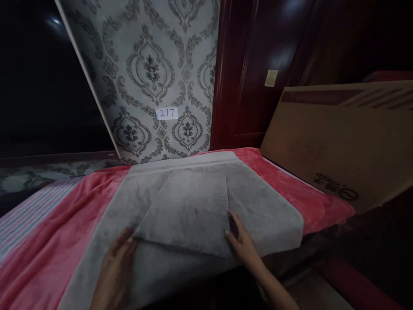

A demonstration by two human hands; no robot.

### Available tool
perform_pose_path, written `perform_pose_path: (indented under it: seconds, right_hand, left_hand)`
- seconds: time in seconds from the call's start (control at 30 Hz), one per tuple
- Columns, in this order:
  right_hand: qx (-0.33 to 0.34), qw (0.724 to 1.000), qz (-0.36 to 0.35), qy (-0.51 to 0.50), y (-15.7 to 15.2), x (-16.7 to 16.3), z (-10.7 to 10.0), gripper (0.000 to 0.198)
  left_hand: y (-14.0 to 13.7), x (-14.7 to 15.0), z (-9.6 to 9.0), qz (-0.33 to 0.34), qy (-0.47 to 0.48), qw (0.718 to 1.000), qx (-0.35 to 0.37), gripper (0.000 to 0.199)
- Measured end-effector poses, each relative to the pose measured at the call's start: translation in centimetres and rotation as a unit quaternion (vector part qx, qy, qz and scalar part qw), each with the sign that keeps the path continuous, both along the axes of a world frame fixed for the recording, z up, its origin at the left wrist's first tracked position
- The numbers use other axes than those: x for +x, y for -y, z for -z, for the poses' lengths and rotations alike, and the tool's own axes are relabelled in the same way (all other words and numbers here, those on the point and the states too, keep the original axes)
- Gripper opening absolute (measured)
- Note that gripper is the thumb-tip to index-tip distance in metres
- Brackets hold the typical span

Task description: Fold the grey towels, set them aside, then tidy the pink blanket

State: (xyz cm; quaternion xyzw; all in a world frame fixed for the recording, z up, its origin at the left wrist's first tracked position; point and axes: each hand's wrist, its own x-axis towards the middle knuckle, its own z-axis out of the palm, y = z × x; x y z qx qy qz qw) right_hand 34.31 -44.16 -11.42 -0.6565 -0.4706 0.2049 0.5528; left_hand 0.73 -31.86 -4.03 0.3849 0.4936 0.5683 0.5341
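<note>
A folded grey plush cloth point(190, 211) lies on a larger grey cloth point(267, 215) with paler bands along its far end. The folded piece narrows towards its far side, and its near edge casts a thin shadow. At its near left corner is my left hand point(116, 267), with fingers drawn together on the corner; the hand is slightly blurred. My right hand point(242, 245) holds the right edge near the front, its thumb on top and its forefinger along the side. The other right fingers are hidden.
A red-pink plush blanket point(87, 202) lies beneath, with striped fabric point(38, 211) at left. A large cardboard box point(348, 142) leans at right. Behind are patterned wallpaper point(151, 69) with a label point(167, 113) marked 277, a dark red wooden panel point(245, 86) and a dark screen point(48, 86).
</note>
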Motion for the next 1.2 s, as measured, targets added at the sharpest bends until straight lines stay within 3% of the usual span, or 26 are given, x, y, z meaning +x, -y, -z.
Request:
perform_pose_path:
  seconds: [0.1, 0.3, 0.37, 0.47, 0.57, 0.7, 0.93, 1.07, 1.2]
  right_hand:
    - [0.030, 0.985, 0.012, -0.168, 0.6, -0.2, 0.3, 0.085]
    - [-0.023, 0.942, 0.036, -0.332, 1.8, -1.6, -2.6, 0.094]
    - [-0.042, 0.928, 0.017, -0.371, 2.0, -1.7, -3.8, 0.089]
    - [-0.054, 0.912, -0.042, -0.404, 1.9, -2.1, -5.4, 0.068]
    - [-0.066, 0.903, -0.082, -0.416, 1.3, -2.8, -6.4, 0.051]
    - [-0.042, 0.905, -0.050, -0.420, 0.8, -3.7, -7.0, 0.049]
    - [-0.023, 0.878, -0.017, -0.477, 0.4, -3.8, -6.4, 0.056]
    - [-0.028, 0.865, -0.033, -0.500, -0.5, -3.2, -5.8, 0.057]
    - [-0.030, 0.876, -0.051, -0.479, -1.5, -2.7, -6.3, 0.057]
  left_hand:
    - [1.6, -0.3, 1.0, 0.026, 0.152, 0.982, -0.106, 0.039]
    - [4.0, 1.1, 2.5, 0.173, 0.239, 0.919, -0.260, 0.044]
    - [3.9, 1.3, 2.9, 0.220, 0.252, 0.896, -0.292, 0.044]
    - [3.0, 1.4, 3.3, 0.256, 0.253, 0.884, -0.299, 0.045]
    - [1.9, 1.4, 3.0, 0.273, 0.241, 0.881, -0.302, 0.047]
    - [1.3, 1.6, 1.9, 0.265, 0.208, 0.887, -0.315, 0.052]
    - [1.4, 3.9, 1.4, 0.142, 0.197, 0.929, -0.279, 0.030]
    - [1.0, 6.3, -0.7, 0.149, 0.184, 0.931, -0.277, 0.034]
    - [0.6, 8.1, -2.9, 0.124, 0.150, 0.951, -0.241, 0.038]
